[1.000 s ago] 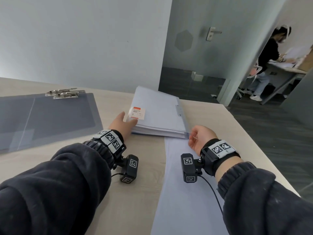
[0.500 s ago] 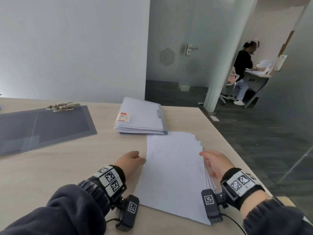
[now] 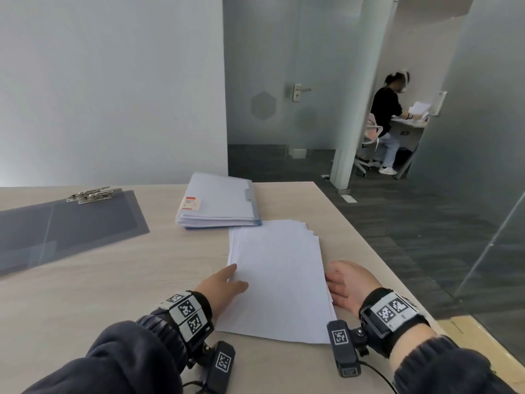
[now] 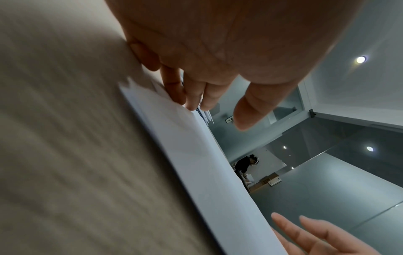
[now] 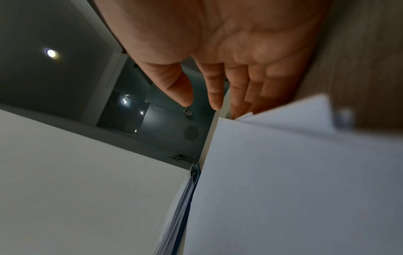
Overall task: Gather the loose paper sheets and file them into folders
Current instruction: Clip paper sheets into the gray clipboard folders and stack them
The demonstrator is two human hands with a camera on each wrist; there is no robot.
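Observation:
A loose stack of white paper sheets [image 3: 277,280] lies on the wooden table [image 3: 113,294], its far edges fanned out. My left hand [image 3: 235,275] rests against the stack's left edge, fingers nearly straight; in the left wrist view its fingertips [image 4: 174,93] touch the paper's edge [image 4: 196,146] and the thumb hangs free. My right hand [image 3: 338,280] lies flat against the stack's right edge, and the right wrist view shows its fingers [image 5: 240,96] straight beside the sheets [image 5: 283,172]. A pile of pale blue folders [image 3: 220,203] with a red-and-white label sits just beyond the sheets.
An open grey folder [image 3: 71,226] with metal clips [image 3: 93,193] lies at the table's left. The table's right edge [image 3: 392,268] runs close to my right hand. A person sits at a desk [image 3: 389,123] behind a glass partition.
My left hand left the folder pile and came back to the sheets' left edge. My right hand uncurled and drew back to the right edge. The head view tilted up.

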